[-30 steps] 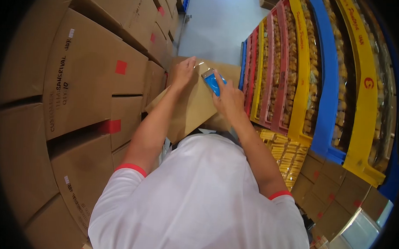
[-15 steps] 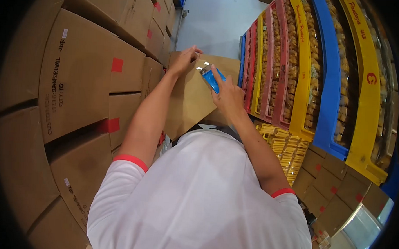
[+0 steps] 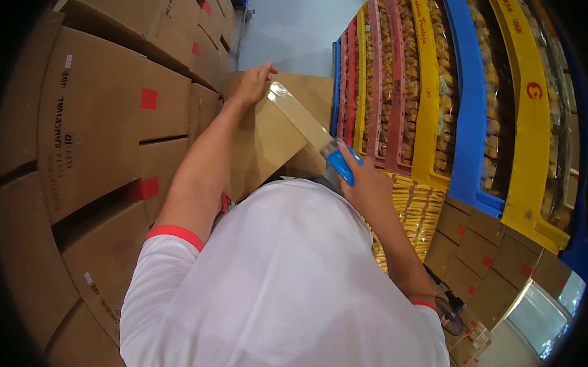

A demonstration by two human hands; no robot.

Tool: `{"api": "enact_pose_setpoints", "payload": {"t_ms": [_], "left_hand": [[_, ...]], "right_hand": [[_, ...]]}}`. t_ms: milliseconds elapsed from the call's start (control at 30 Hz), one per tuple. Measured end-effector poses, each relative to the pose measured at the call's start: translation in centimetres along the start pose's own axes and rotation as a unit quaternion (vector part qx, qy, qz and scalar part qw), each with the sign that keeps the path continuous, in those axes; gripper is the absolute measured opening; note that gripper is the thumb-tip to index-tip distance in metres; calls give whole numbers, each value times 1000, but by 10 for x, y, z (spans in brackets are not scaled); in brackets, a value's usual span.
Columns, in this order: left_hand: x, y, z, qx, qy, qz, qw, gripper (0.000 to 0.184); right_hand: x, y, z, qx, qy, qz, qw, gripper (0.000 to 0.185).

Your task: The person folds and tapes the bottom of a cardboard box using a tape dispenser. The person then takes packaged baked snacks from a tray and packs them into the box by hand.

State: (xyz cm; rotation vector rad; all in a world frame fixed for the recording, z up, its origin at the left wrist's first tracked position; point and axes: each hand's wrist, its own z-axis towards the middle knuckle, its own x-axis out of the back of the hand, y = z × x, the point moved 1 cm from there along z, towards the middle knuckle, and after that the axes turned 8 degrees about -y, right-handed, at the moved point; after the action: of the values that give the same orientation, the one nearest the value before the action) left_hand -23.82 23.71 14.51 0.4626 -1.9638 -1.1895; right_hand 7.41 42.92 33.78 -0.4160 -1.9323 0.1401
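Note:
A brown cardboard box (image 3: 259,147) lies in front of my body. My left hand (image 3: 253,86) rests at its far left edge, fingers stretched out beside the start of the tape. My right hand (image 3: 370,186) grips a blue tape dispenser (image 3: 341,164) near the box's right side. Between the two hands runs a strip of clear, shiny tape (image 3: 301,116), slanting across the box top from the left hand down to the dispenser. Whether the strip lies flat along its whole length I cannot tell.
Stacked cartons (image 3: 95,118) with red tape pieces and handwriting line the left side. On the right rise stacked yellow, blue and red crates (image 3: 465,105) of packaged goods. Beneath them are yellow wrapped packs (image 3: 413,213). More cartons (image 3: 492,255) stand at lower right.
My right hand has drawn the tape dispenser back toward my body and to the right, pulling out a long strip of tape. My left hand stays at the box's far left edge.

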Motion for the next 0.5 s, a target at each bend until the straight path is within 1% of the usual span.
{"api": "enact_pose_setpoints", "payload": {"t_ms": [67,100,167,233,267,300,333,367,400,433,467,500], "left_hand": [[0,1,1,-1,0,-2,1000,60],[-1,3,1,-2,1,-5,1000,60],[-1,11,-3,-4,-6,26,1000,58],[1,23,-14,-4,-10,61,998,56],[-3,32,-21,-18,2,157,987,52],[-9,40,-30,-30,14,251,967,53],[-20,42,-36,-112,52,356,926,59],[-34,42,-44,-193,89,453,866,67],[-51,43,-58,-234,23,452,860,71],[-69,47,-74,-272,-42,449,850,75],[-84,59,-95,-271,-44,452,849,75],[-97,76,-116,-262,-74,428,862,76]], "right_hand": [[-7,14,-17,-43,-47,-25,998,72],[-17,19,-16,-46,-44,-23,998,72],[-46,30,-1,-31,-60,-34,997,76],[-65,36,18,-25,-56,-33,998,76],[-73,37,27,-19,-57,-38,997,76],[-77,36,33,-18,-54,-33,998,76],[-79,34,39,-12,-46,-38,998,75],[-82,33,45,-6,-39,-42,998,73],[-85,34,51,-6,-37,-37,999,73],[-89,34,56,19,-11,-27,999,73],[-90,34,60,44,15,-18,999,74],[-88,33,63,46,16,-14,999,74]]}}
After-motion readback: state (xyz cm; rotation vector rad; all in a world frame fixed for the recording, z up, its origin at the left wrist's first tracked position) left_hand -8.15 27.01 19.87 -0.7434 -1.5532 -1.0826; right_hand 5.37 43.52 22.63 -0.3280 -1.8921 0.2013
